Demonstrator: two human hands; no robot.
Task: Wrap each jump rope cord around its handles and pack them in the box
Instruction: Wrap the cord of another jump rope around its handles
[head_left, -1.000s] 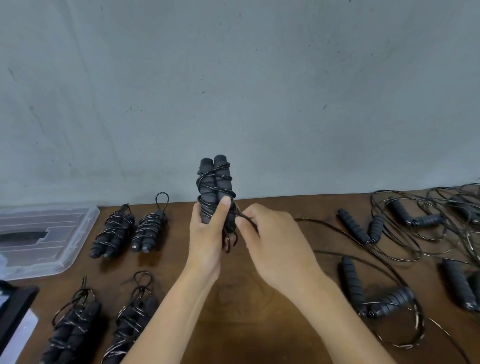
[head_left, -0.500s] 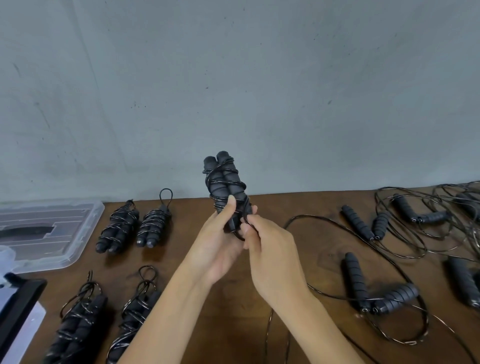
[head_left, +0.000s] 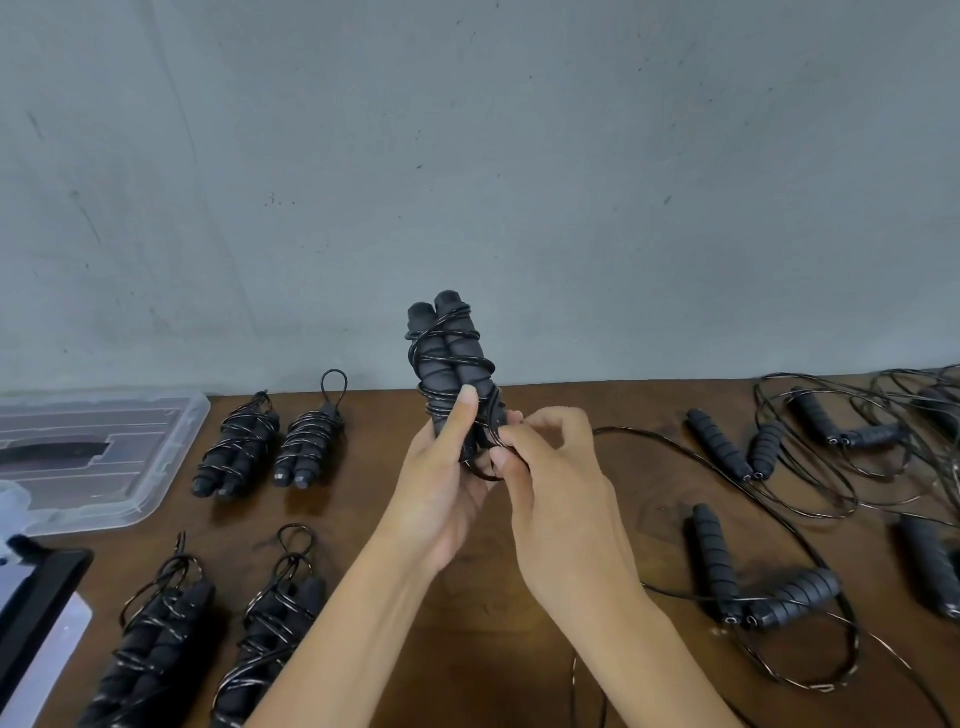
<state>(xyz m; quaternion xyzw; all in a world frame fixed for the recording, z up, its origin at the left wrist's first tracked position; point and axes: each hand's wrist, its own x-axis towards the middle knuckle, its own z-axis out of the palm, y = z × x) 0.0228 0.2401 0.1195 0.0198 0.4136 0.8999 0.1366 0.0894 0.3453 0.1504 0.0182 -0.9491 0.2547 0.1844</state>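
Gripping the lower half of a pair of handles (head_left: 449, 358), the left hand (head_left: 441, 488) holds them upright above the middle of the brown wooden surface (head_left: 571, 405), thumb laid flat along the front and the other fingers curled round behind. Both handles are matt dark-grey foam, ribbed and rounded at the top, pressed side by side. A thin glossy black cord (head_left: 727, 467) spirals around them in several crossing turns. The right hand (head_left: 558, 488) sits just beside the left, its fingers (head_left: 511, 441) bent and pinching the cord at the foot of the handles, where a small loop hangs below; from there the rest of the cord trails to the right in a wide curve over the surface.

Four finished bundles lie to the left, each a pair of foam handles bound in shiny cord: two far ones (head_left: 236, 447) (head_left: 309, 441) and two near ones (head_left: 156, 639) (head_left: 272, 634). Three of them show a small cord loop sticking out at the far end.

To the right lie unwrapped ropes in loose tangles of cord: one pair of handles (head_left: 753, 587) close to the right forearm, a second pair (head_left: 737, 447) farther back, a third (head_left: 841, 428) behind that, and more cut off at the edge, too tangled to count.

A clear plastic box (head_left: 171, 457) with rounded corners rests at the far left, touching the wall side of the surface.
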